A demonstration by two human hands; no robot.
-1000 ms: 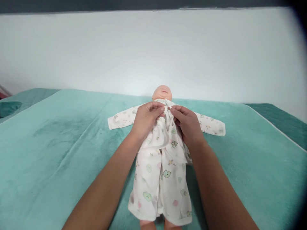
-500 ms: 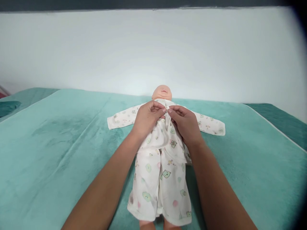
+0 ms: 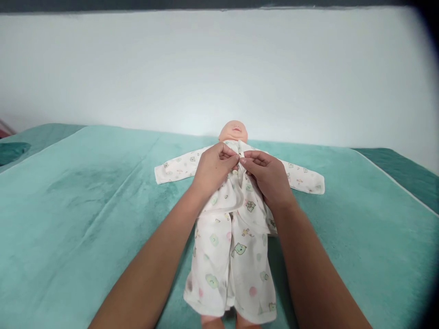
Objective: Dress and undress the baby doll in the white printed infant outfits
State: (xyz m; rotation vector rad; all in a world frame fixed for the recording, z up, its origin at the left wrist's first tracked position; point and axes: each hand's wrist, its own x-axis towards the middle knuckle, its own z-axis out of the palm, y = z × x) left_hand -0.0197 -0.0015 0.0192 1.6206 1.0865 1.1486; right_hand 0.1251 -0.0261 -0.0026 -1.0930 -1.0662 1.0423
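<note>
A baby doll (image 3: pixel 233 131) lies on its back, head away from me. It wears a white printed shirt (image 3: pixel 219 198) with long sleeves spread to both sides, and matching pants (image 3: pixel 212 260). At the upper chest, my left hand (image 3: pixel 217 164) pinches one front edge of the shirt between thumb and fingers. Facing it, my right hand (image 3: pixel 269 176) pinches the opposite edge, the fingertips of both hands nearly touching. A small button (image 3: pixel 235 172) shows just below them. Whatever lies right between the fingertips is too small to make out.
A teal plush blanket (image 3: pixel 103 219) covers the surface under the doll, with a darker green cloth (image 3: pixel 401 169) at the right edge and another dark green patch (image 3: pixel 13 153) at far left. A white wall (image 3: pixel 219 68) rises directly behind.
Both hands keep their pinch on the shirt front, with only slight finger movement. The whole view has shifted a little, so the doll appears slightly further right.
</note>
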